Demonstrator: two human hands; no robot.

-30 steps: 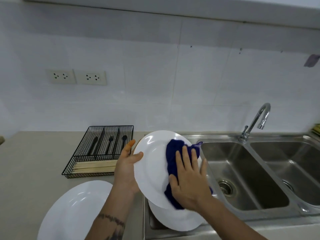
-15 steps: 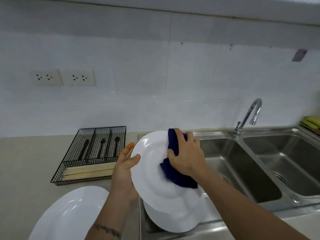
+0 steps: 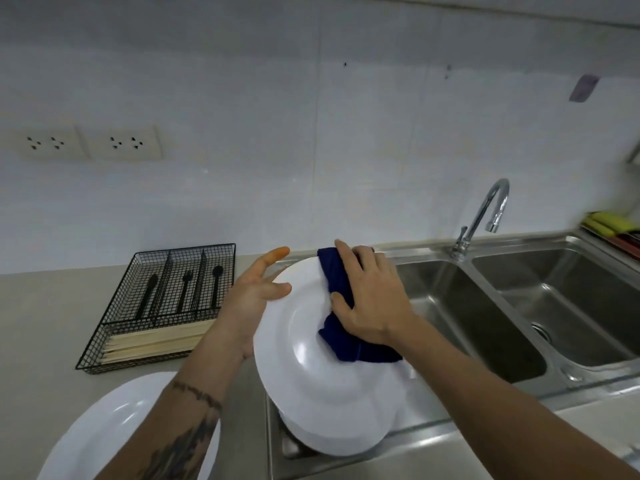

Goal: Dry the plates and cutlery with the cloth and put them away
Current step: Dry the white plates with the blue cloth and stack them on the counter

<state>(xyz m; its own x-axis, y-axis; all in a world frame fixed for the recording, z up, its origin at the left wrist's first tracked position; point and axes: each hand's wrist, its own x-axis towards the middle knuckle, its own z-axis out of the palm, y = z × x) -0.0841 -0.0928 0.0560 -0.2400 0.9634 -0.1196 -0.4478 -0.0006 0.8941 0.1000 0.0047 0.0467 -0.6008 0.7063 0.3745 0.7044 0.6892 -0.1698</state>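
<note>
left hand point(image 3: 251, 299) holds the tilted white plate point(image 3: 311, 344) by its left rim, thumb on the face, index finger standing clear; plate sits over the sink's point(image 3: 485, 306) near-left edge, above another plate point(image 3: 398, 403). right hand point(image 3: 372, 299) pinches the blue cloth point(image 3: 341, 306) over the plate's top rim, fingers behind, thumb in front. dry plate point(image 3: 104, 431) on the counter point(image 3: 52, 323) lower left, wire cutlery tray point(image 3: 162, 306) behind it, bare counter between them.

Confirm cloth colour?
Dark navy blue cloth, plain, under the right hand; head view.
</note>
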